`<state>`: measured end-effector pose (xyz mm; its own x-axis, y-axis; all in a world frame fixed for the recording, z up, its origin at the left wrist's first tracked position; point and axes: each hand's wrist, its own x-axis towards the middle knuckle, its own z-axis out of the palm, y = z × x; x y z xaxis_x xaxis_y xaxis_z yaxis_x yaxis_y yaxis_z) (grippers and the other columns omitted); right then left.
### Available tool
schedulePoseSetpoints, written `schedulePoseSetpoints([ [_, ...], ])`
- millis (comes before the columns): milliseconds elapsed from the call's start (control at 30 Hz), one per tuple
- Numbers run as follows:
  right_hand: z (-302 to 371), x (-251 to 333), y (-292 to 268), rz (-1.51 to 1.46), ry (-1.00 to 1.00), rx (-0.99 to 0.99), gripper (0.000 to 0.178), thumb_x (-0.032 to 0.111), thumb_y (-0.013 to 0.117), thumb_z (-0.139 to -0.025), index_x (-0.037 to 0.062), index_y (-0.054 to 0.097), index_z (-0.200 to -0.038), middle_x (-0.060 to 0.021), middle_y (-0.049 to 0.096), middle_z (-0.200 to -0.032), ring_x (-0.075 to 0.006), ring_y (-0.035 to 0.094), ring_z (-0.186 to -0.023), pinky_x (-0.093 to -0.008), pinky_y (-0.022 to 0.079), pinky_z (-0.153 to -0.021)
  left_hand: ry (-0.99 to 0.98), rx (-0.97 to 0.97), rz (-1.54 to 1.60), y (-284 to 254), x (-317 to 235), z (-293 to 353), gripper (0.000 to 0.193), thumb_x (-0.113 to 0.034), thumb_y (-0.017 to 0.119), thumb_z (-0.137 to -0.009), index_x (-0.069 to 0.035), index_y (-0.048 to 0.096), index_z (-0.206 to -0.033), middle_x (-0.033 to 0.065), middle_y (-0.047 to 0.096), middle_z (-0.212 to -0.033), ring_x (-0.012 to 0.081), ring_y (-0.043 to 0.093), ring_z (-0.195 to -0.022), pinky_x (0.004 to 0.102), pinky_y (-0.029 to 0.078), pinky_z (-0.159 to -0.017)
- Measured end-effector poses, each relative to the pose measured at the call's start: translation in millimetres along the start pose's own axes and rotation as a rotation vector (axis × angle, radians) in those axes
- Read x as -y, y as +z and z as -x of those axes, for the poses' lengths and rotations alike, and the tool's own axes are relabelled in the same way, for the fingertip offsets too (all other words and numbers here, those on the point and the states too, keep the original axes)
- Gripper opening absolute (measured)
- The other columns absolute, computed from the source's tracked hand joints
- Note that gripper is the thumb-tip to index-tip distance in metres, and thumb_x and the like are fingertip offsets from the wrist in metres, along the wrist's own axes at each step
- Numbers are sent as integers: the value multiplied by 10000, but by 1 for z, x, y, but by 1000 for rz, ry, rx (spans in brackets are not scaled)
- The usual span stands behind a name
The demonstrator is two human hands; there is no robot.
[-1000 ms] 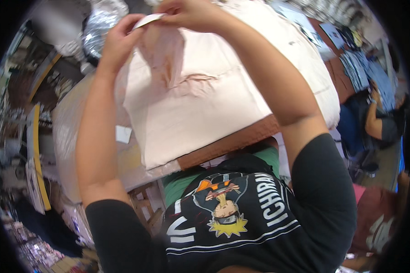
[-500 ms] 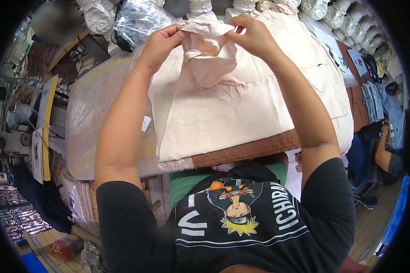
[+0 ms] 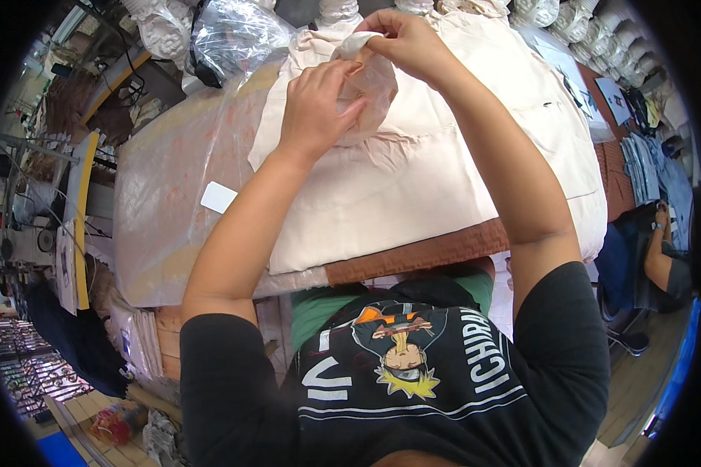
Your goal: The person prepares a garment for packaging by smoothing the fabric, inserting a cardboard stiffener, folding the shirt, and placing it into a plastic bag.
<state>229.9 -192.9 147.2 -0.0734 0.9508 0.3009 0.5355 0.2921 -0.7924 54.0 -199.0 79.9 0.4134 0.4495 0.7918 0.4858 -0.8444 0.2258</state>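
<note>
A cream garment (image 3: 382, 202) lies spread over the table in front of me, creased and gathered at its far end. There my right hand (image 3: 406, 45) pinches its raised, folded edge between thumb and fingers, holding an opening up off the table. My left hand (image 3: 317, 109) is open beside that opening, thumb apart from the fingers and fingertips against or just at the cloth; I cannot tell whether they touch. A white card tag (image 3: 218, 197) lies left of the garment, next to my left forearm.
Clear plastic (image 3: 163, 202) covers the table's left side, and brown patterned cloth (image 3: 420, 253) shows at the near edge. A plastic-wrapped bundle (image 3: 237, 43) and white ornate pillars (image 3: 160, 31) stand at the back. Folded jeans (image 3: 639, 167) and another person's arm (image 3: 660, 249) are at right.
My left hand has let go of the garment's edge and moved nearer and to the right, its fingers spreading. My right hand has shifted slightly left with the edge. The tag has moved left.
</note>
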Motion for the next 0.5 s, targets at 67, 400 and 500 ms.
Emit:
schedulePoseSetpoints([
  [67,-1,8,-4,47,-42,-6,203,49,540,-769,28,628,-950,-60,631,-887,-123,581,-802,-258,463,-726,14,46,-202,5,6,0,361,-260,722,-712,-96,609,-1012,49,578,-1064,245,547,-922,349,390,-830],
  [400,-8,28,-14,444,-543,95,204,-45,490,-696,44,666,-750,-130,627,-911,-258,613,-810,-350,478,-732,-161,126,-70,6,34,-5,215,-229,679,-745,-107,659,-920,72,589,-915,293,587,-831,386,474,-703],
  [500,-8,25,-16,973,-493,145,191,-4,503,-732,55,679,-776,-132,614,-964,-291,604,-875,-384,475,-747,-70,152,-292,-15,37,-5,165,-252,664,-761,-109,672,-843,44,598,-803,264,600,-727,370,480,-654],
])
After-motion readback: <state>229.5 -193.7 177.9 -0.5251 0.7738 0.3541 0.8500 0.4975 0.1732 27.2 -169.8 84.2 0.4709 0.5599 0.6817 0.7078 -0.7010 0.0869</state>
